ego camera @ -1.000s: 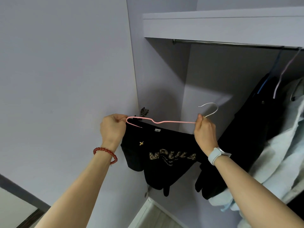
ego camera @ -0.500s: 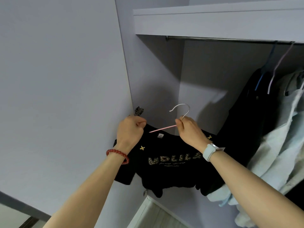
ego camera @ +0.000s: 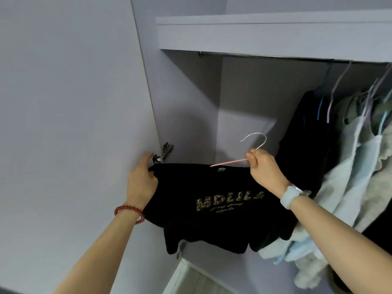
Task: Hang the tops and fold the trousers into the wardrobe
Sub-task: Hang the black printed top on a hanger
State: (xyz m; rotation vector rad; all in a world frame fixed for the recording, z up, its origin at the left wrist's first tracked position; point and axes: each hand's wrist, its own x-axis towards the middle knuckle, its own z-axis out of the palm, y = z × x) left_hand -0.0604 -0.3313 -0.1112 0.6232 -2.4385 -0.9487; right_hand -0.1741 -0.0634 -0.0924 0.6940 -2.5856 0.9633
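Observation:
A black top [ego camera: 212, 211] with gold lettering hangs spread on a pink hanger [ego camera: 230, 162] whose white wire hook [ego camera: 255, 140] points up. My right hand [ego camera: 264, 168] pinches the hanger at the base of the hook. My left hand [ego camera: 141, 181] grips the top's left shoulder, beside the wardrobe's side panel. Only a short piece of the pink hanger shows; the rest is inside the top. The metal rail [ego camera: 275, 57] runs under the shelf, well above the hook.
Several garments hang at the rail's right end: a black one [ego camera: 305, 141] and pale blue and white ones [ego camera: 358, 177]. The shelf [ego camera: 265, 32] juts out above. A door hinge [ego camera: 164, 152] sits by my left hand. The rail's left stretch carries nothing.
The hanger's left arm has slid inside the top. My left hand moved from the hanger end to the shoulder fabric and pulled it outward. The top now hangs spread on the hanger.

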